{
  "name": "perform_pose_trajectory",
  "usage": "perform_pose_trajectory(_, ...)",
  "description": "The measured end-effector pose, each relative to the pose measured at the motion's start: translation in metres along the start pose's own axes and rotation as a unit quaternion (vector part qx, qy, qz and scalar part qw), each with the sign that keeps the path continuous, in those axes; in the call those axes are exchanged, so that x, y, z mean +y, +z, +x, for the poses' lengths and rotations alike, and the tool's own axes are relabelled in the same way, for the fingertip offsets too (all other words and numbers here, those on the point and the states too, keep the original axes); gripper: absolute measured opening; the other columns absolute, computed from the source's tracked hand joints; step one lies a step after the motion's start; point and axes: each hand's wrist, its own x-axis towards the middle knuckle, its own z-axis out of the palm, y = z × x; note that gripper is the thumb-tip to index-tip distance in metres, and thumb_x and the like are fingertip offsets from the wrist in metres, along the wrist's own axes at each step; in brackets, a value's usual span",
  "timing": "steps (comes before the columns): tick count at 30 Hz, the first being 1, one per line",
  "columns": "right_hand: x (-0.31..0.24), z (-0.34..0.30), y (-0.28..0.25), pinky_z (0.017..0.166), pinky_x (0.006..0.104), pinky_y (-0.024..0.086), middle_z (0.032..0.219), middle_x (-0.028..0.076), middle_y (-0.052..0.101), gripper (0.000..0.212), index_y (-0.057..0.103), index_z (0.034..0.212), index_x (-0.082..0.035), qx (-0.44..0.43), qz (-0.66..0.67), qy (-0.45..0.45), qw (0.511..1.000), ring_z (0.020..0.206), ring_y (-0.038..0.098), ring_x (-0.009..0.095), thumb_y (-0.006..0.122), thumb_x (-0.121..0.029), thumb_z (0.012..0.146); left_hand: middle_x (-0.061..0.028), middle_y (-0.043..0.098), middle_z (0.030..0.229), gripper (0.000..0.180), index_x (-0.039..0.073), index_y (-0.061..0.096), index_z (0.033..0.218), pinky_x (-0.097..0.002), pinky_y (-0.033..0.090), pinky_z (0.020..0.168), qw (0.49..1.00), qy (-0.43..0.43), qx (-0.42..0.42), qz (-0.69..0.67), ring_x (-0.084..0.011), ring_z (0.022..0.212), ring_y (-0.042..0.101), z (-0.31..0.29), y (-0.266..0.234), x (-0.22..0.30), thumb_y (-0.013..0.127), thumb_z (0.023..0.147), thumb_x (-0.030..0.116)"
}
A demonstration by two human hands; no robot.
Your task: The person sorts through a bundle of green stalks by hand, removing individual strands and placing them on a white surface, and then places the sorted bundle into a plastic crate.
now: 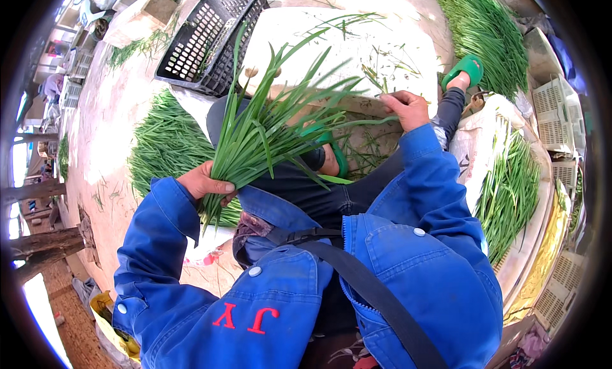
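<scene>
1. The left hand (207,181) is closed around the lower part of a bunch of green leaves (268,130), which fans out above the person's lap toward the right.
2. The right hand (409,109) has thumb and fingers drawn together near a long leaf's tip; I cannot tell whether it pinches anything.
3. Beyond the bunch, a white block (408,37) bears green scraps.
4. A black crate (213,37) touches or nearly touches its left side.
5. Leaf piles lie left (169,143) and right (510,190).
</scene>
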Motion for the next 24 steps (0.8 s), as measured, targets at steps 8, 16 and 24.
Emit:
perform_pose_trajectory(8, -0.042, -0.005, 0.014, 0.065, 0.0222, 0.046, 0.080, 0.001, 0.063, 0.020, 0.063, 0.089, -0.001, 0.079, 0.087, -0.156, 0.981, 0.071, 0.055, 0.006, 0.063, -0.021, 0.087, -0.0092, 0.060, 0.074, 0.021, 0.002, 0.060, 0.097, -0.0308, 0.048, 0.055, 0.999, -0.042, 0.024, -0.008, -0.0183, 0.062, 0.059, 0.012, -0.003, -0.010, 0.069, 0.078, 0.005)
perform_pose_trajectory(16, -0.081, 0.002, 0.077, 0.067, 0.0235, 0.048, 0.086, 0.004, 0.067, 0.023, 0.066, 0.101, -0.002, -0.171, -0.014, -0.184, 0.968, 0.076, 0.059, 0.009, 0.064, -0.017, 0.084, -0.0091, 0.060, 0.074, 0.021, 0.003, 0.060, 0.096, -0.0301, 0.047, 0.055, 0.999, -0.045, 0.028, 0.000, -0.0178, 0.061, 0.059, 0.013, -0.001, -0.006, 0.070, 0.077, 0.006)
perform_pose_trajectory(24, -0.080, 0.004, 0.107, 0.063, 0.0272, 0.049, 0.079, 0.009, 0.066, 0.019, 0.065, 0.094, 0.000, -0.161, -0.085, -0.198, 0.963, 0.069, 0.062, 0.013, 0.064, -0.014, 0.083, -0.0098, 0.060, 0.073, 0.022, 0.002, 0.060, 0.096, -0.0298, 0.047, 0.055, 0.999, -0.043, 0.024, -0.013, -0.0179, 0.060, 0.058, 0.014, -0.004, -0.010, 0.071, 0.077, 0.007)
